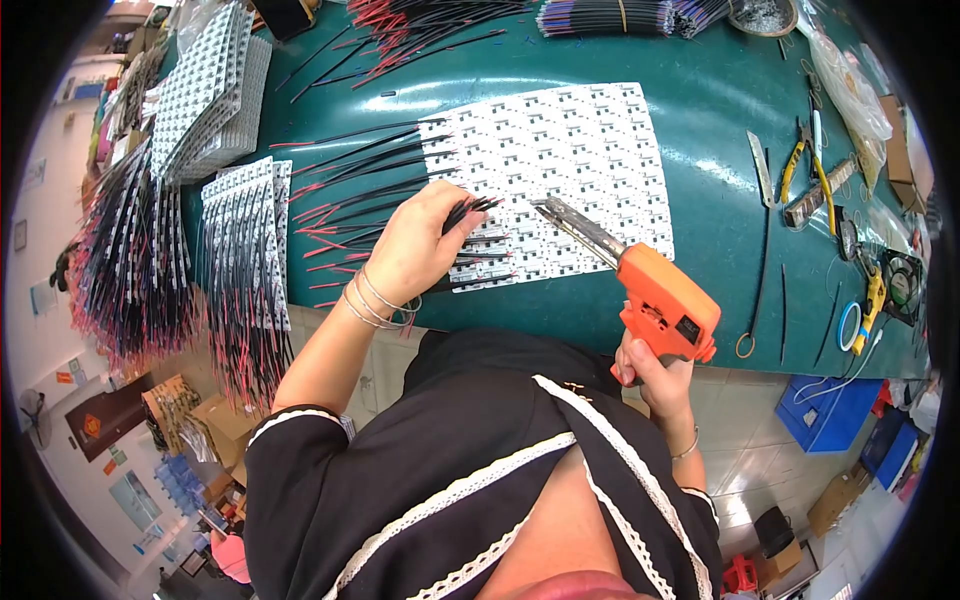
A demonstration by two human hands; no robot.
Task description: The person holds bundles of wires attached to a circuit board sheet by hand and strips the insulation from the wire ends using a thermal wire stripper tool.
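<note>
gripping soldering gun point(672, 298) in right hand point(655, 372), wires point(480, 204) in left hand point(425, 235), between stacked boards point(203, 95) and yellow pliers point(793, 164)

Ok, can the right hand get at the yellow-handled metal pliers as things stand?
Probably not yet: the right hand is wrapped around the orange plastic soldering gun, which would likely need setting down before grasping the pliers.

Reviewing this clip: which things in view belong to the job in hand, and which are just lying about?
In the job:
- orange soldering gun, in the right hand
- black wires, in the left hand
- white circuit sheet, beneath

Apparently just lying about:
- yellow-handled pliers
- blue-rimmed roll
- blue bin
</note>
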